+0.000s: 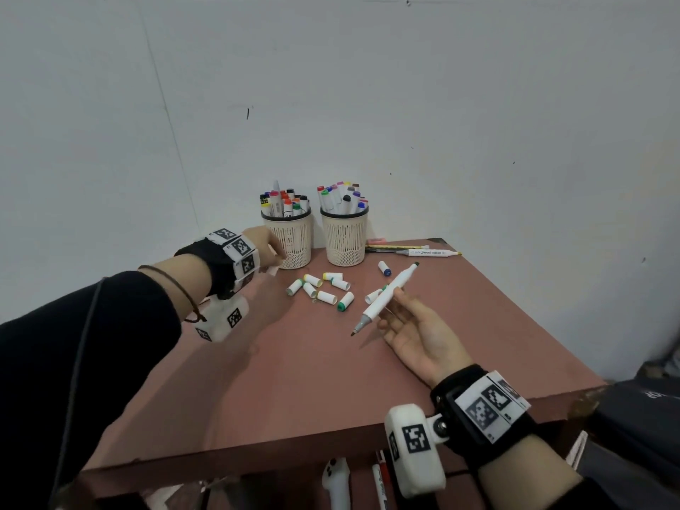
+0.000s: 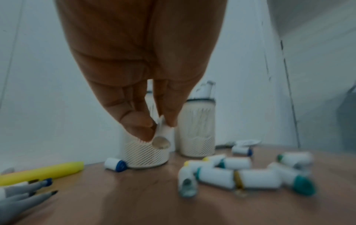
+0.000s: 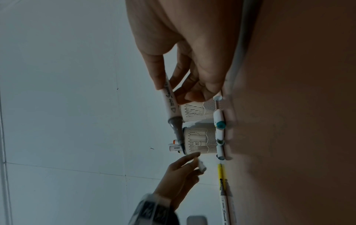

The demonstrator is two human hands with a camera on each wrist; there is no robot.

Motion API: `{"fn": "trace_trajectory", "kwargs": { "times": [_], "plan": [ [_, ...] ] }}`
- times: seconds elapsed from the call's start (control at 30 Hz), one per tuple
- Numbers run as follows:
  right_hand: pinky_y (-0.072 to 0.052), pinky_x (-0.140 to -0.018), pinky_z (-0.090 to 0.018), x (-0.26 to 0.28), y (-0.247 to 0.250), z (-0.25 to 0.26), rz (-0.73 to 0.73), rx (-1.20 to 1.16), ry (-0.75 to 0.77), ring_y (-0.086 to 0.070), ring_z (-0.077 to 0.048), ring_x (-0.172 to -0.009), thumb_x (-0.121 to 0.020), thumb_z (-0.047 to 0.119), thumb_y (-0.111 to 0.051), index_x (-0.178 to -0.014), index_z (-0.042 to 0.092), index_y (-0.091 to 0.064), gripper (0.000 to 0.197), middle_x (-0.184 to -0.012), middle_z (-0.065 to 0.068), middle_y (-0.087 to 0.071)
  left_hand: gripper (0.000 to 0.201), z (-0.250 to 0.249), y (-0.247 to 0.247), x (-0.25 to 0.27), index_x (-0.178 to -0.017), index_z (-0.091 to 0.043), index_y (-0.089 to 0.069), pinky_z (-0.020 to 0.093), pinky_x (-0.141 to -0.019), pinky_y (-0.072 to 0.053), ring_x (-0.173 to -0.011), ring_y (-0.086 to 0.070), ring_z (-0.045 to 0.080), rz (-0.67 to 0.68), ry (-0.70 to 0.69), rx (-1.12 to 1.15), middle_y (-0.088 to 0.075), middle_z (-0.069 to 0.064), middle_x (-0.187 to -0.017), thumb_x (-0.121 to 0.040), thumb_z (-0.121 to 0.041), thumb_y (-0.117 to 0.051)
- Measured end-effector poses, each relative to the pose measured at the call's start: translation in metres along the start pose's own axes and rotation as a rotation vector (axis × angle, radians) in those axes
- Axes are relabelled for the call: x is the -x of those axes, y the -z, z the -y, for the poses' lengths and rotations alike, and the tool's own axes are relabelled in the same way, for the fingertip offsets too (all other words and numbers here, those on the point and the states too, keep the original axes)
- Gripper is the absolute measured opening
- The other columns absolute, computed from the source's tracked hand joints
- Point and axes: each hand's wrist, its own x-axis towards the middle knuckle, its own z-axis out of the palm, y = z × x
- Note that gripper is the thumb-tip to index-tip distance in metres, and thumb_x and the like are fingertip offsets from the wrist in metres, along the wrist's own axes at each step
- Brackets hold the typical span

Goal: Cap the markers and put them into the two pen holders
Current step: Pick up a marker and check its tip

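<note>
White plastic marker (image 1: 386, 294), light and stiff, sits pinched mid-barrel in the right hand (image 1: 419, 338); the left hand (image 2: 146, 91) pinches a small white cap (image 2: 161, 137).

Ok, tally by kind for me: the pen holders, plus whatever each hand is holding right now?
pen holders: 2
marker, uncapped, held by the right hand: 1
cap, pinched by the left hand: 1
Total: 4
</note>
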Motion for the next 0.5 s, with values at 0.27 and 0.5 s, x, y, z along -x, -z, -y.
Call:
{"fn": "trace_trajectory", "kwargs": {
  "times": [0.27, 0.5],
  "plan": [
    [-0.048, -0.055, -0.021, 0.005, -0.002, 0.001, -0.026, 0.018, 0.017, -0.059, -0.017, -0.078, -0.087, 0.01, -0.058, -0.094, 0.012, -0.06, 0.008, -0.094, -0.01, -0.062, 0.006, 0.007, 0.024, 0.079, -0.083, -0.004, -0.062, 0.015, -0.045, -0.049, -0.051, -0.064, 0.006, 0.072, 0.05, 0.689, -0.067, 0.006, -0.066, -0.083, 0.0, -0.067],
    [-0.044, -0.059, -0.021, 0.017, -0.01, 0.001, 0.0, 0.002, 0.032, -0.064, -0.016, -0.075, -0.091, 0.008, -0.053, -0.085, 0.013, -0.06, 0.011, -0.075, -0.004, -0.067, 0.01, 0.014, 0.005, 0.143, -0.08, -0.006, -0.061, 0.014, -0.052, -0.052, -0.056, -0.065, 0.008, 0.12, 0.125, 1.212, -0.068, 0.002, -0.065, -0.087, -0.001, -0.058]
  ]
}}
